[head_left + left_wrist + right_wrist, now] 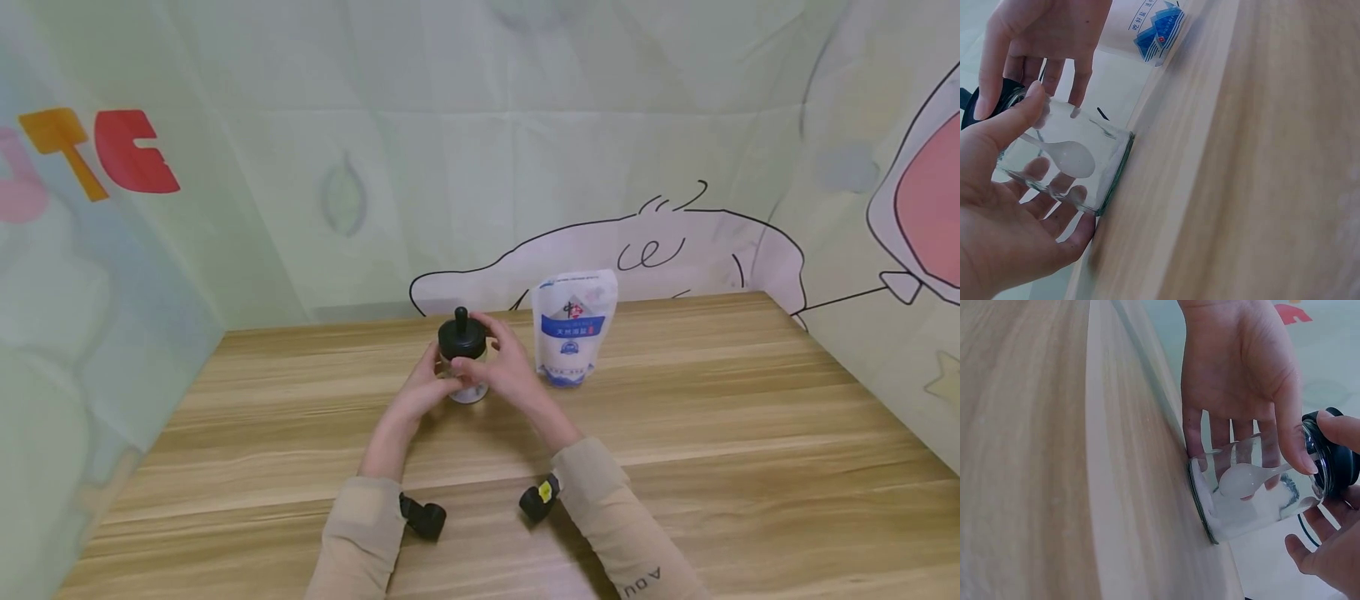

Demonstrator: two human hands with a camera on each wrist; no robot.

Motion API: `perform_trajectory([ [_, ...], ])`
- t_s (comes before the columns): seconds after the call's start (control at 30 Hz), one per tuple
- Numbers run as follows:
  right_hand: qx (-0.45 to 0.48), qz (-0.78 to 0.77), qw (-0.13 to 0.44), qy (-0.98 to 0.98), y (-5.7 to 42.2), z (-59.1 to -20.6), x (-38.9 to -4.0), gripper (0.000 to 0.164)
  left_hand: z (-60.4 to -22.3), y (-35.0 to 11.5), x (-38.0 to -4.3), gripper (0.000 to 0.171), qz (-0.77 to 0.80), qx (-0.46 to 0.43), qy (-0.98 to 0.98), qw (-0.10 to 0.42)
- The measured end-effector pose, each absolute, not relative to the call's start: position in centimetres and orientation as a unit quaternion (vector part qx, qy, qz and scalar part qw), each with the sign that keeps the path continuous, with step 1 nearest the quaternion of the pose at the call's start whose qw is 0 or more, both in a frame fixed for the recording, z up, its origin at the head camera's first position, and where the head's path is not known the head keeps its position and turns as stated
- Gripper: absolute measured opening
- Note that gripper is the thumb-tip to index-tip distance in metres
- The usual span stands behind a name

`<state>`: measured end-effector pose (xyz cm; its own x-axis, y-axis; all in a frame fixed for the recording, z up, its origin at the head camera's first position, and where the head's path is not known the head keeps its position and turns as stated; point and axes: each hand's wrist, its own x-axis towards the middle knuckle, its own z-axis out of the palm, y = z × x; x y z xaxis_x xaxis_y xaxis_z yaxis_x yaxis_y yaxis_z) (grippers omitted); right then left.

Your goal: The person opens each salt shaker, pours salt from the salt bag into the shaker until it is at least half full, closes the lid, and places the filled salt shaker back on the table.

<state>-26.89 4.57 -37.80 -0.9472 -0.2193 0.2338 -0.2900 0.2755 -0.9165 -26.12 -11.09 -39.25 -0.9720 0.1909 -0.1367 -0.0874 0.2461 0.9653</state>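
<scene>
My left hand (pixel 422 392) grips clear cylindrical glass jar (pixel 1266 501), upright on wood-grain table (pixel 300 450); my right hand (pixel 517 371) grasps its knobbed black lid (pixel 460 342). Likely lid-working step; next needs jar braced.

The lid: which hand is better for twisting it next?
Probably the right hand: it is already at the lid, while the left hand holds the jar lower down and could steady it.
</scene>
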Motion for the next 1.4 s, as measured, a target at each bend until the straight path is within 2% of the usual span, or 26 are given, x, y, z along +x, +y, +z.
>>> perform_trajectory([
  [0.33, 0.169, 0.588, 0.029, -0.790, 4.81, -37.56, -26.75, 0.074, -39.39, -11.05, -25.97, 0.072, 0.607, 0.029, 0.786, 0.111],
  [1.4, 0.167, 0.584, 0.029, -0.794, 5.09, -37.70, -26.95, 0.072, -39.55, -11.12, -26.07, 0.073, 0.611, 0.033, 0.783, 0.113],
])
